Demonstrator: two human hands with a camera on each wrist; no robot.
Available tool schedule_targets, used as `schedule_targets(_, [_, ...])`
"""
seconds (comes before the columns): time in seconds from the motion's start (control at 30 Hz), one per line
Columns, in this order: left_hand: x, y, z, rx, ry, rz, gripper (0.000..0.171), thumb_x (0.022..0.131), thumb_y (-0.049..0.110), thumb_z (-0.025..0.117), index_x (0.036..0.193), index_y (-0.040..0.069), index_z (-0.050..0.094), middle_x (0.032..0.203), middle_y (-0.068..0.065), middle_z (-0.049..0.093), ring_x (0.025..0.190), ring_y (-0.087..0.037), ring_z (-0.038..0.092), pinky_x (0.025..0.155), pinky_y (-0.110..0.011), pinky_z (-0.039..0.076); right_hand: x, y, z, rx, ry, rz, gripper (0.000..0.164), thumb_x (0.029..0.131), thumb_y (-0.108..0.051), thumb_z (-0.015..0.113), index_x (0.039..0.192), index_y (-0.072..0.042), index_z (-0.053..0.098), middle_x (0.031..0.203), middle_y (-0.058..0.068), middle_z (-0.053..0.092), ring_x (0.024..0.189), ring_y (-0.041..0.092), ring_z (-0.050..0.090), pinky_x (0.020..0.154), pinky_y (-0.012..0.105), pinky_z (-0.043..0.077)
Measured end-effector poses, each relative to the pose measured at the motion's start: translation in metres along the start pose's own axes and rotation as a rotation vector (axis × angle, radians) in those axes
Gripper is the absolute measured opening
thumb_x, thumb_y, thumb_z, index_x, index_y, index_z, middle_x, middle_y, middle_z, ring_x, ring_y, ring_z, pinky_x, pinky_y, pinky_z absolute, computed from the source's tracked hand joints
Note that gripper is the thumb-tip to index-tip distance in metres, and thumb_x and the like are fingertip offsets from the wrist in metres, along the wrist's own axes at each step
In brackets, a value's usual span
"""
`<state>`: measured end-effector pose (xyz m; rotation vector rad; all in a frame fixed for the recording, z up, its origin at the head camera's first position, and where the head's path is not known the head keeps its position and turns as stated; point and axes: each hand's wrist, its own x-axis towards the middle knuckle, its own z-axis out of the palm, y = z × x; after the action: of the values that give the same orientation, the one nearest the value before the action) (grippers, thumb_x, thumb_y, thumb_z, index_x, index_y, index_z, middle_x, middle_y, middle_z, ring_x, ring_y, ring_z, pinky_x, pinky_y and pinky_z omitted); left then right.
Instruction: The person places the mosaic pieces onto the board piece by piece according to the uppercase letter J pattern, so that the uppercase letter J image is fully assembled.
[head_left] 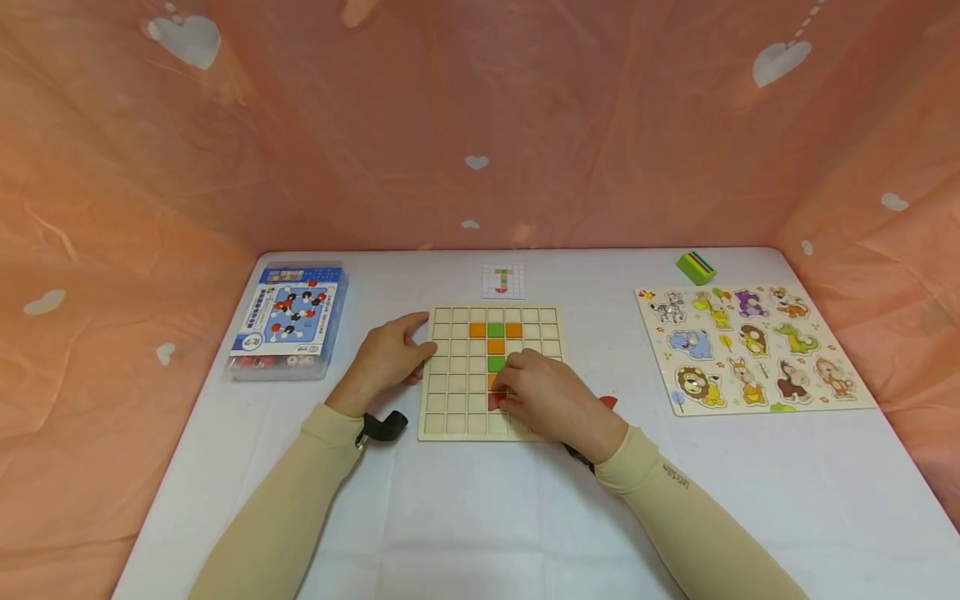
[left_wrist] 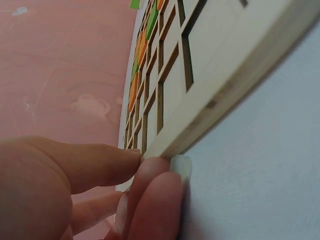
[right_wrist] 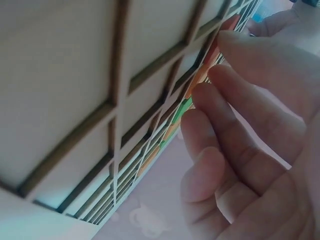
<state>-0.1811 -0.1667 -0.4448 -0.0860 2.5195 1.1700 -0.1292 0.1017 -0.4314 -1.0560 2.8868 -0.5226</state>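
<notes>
A pale wooden grid board [head_left: 457,385] lies on the table. Orange and green square tiles [head_left: 496,330] form a T-like shape in its cells. My left hand [head_left: 386,354] holds the board's left edge; in the left wrist view its fingers [left_wrist: 160,200] are curled against the rim. Over the lower middle of the board, my right hand [head_left: 547,396] has thumb and index finger at a red curved piece [head_left: 495,402], pinching it at a cell below the orange tile. The right wrist view shows the red piece [right_wrist: 214,47] by the fingertips. Another red piece [head_left: 608,402] lies partly hidden behind the right wrist.
A small pattern card [head_left: 503,282] lies beyond the board. At the left stands a clear plastic box [head_left: 288,321] with a molecule picture. An animal puzzle board [head_left: 750,350] lies at the right, with a green striped block [head_left: 696,268] behind it.
</notes>
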Motion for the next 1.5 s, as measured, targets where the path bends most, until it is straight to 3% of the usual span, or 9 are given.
schedule_targets(0.43, [-0.001, -0.001, -0.002, -0.009, -0.001, 0.001, 0.068, 0.105, 0.022, 0.07, 0.167, 0.017, 0.043, 0.081, -0.007, 0.067, 0.062, -0.014, 0.066, 0.06, -0.027, 0.059, -0.007, 0.004, -0.01, 0.023, 0.002, 0.027, 0.008, 0.095, -0.017, 0.08, 0.103, -0.016, 0.083, 0.1, -0.004, 0.071, 0.097, 0.017, 0.066, 0.079, 0.033, 0.059])
schedule_targets(0.73, [-0.001, 0.0, 0.0, -0.016, -0.01, 0.002, 0.068, 0.105, 0.023, 0.069, 0.167, 0.017, 0.042, 0.081, -0.007, 0.067, 0.062, -0.015, 0.065, 0.06, -0.027, 0.059, -0.048, 0.034, -0.024, -0.015, 0.018, 0.139, 0.019, 0.093, -0.022, 0.085, 0.107, -0.01, 0.081, 0.107, 0.001, 0.073, 0.107, 0.022, 0.068, 0.091, 0.043, 0.061])
schedule_targets(1.03, [-0.001, 0.001, -0.001, -0.001, -0.005, -0.003, 0.068, 0.105, 0.024, 0.07, 0.167, 0.018, 0.042, 0.084, -0.007, 0.068, 0.061, -0.015, 0.066, 0.059, -0.028, 0.059, -0.097, 0.059, -0.04, -0.075, 0.042, 0.236, 0.012, 0.091, -0.022, 0.086, 0.1, -0.016, 0.082, 0.099, -0.002, 0.072, 0.094, 0.018, 0.068, 0.08, 0.042, 0.06])
schedule_targets(1.13, [-0.001, 0.0, -0.002, 0.004, 0.0, -0.008, 0.068, 0.105, 0.025, 0.07, 0.167, 0.018, 0.042, 0.085, -0.007, 0.068, 0.062, -0.015, 0.066, 0.06, -0.028, 0.059, -0.109, 0.064, -0.041, -0.072, 0.032, 0.267, 0.009, 0.092, -0.022, 0.085, 0.099, -0.017, 0.081, 0.099, -0.003, 0.073, 0.096, 0.02, 0.069, 0.084, 0.045, 0.06])
schedule_targets(1.3, [-0.002, -0.001, -0.002, 0.013, 0.01, -0.001, 0.068, 0.106, 0.026, 0.07, 0.167, 0.019, 0.042, 0.089, -0.008, 0.066, 0.063, -0.015, 0.066, 0.06, -0.028, 0.058, -0.118, 0.07, -0.04, -0.048, 0.001, 0.325, 0.014, 0.092, -0.024, 0.084, 0.102, -0.014, 0.081, 0.103, 0.0, 0.074, 0.1, 0.025, 0.071, 0.089, 0.049, 0.061])
schedule_targets(1.5, [0.001, -0.001, 0.001, 0.017, 0.009, 0.016, 0.067, 0.106, 0.027, 0.069, 0.167, 0.019, 0.042, 0.087, -0.007, 0.067, 0.063, -0.015, 0.066, 0.06, -0.027, 0.058, -0.114, 0.073, -0.037, -0.062, 0.015, 0.319, 0.016, 0.092, -0.028, 0.086, 0.101, -0.015, 0.081, 0.101, -0.001, 0.072, 0.096, 0.022, 0.07, 0.086, 0.047, 0.061])
